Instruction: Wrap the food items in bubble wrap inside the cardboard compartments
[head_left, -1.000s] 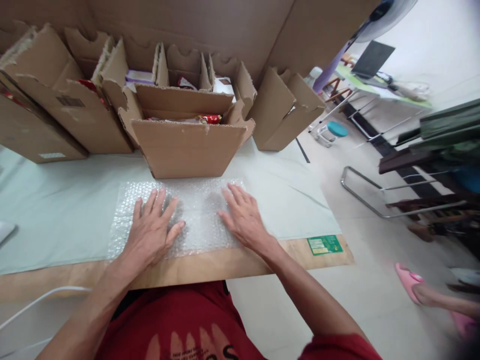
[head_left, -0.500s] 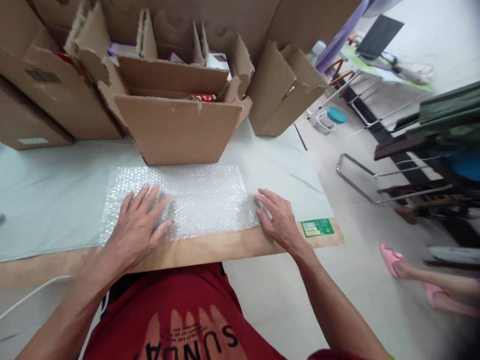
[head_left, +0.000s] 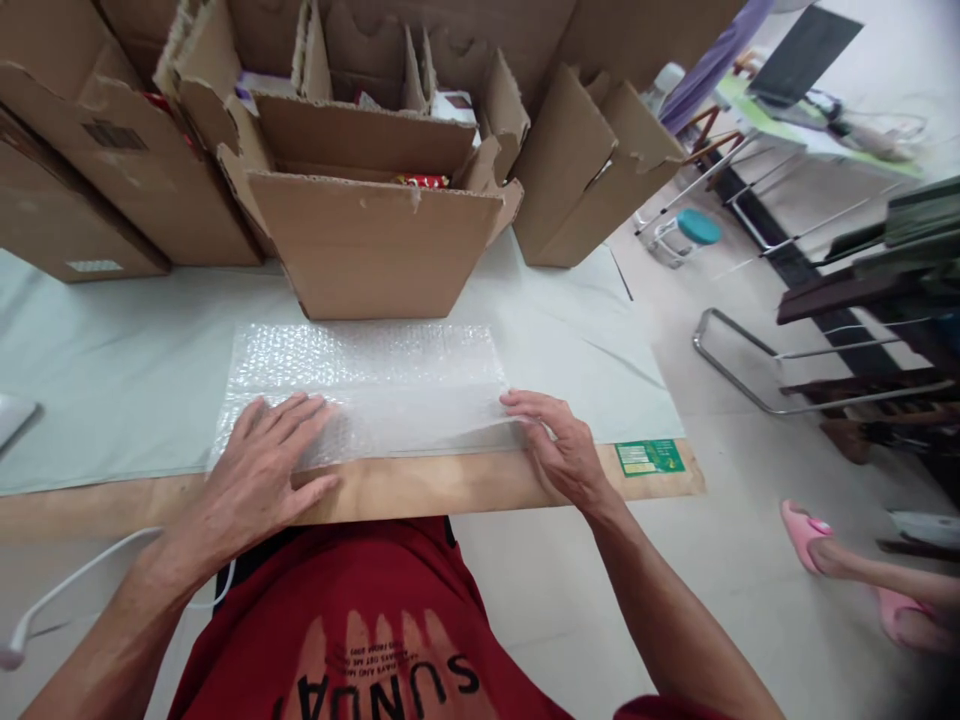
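A sheet of clear bubble wrap [head_left: 360, 352] lies on the pale green cloth at the table's near side. Its front part is folded back over itself, looking smoother and whiter than the bubbly rear strip. My left hand [head_left: 274, 445] rests with spread fingers on the left part of the sheet. At the right end, my right hand [head_left: 559, 440] pinches the wrap's edge between thumb and fingers. Just behind the sheet stands an open cardboard box [head_left: 382, 240] with a small red packet [head_left: 424, 181] showing inside.
More open cardboard boxes [head_left: 142, 190] stand along the back, another box [head_left: 592, 170] at right. A green label [head_left: 649, 457] sticks to the wooden table edge [head_left: 450, 487]. A white cable [head_left: 82, 575] hangs at left. Another person's feet in pink slippers [head_left: 804, 535] show at right.
My right hand has taken hold of the wrap's right edge, and the near part is now folded over. My left hand has flattened onto the sheet. The view has shifted slightly.
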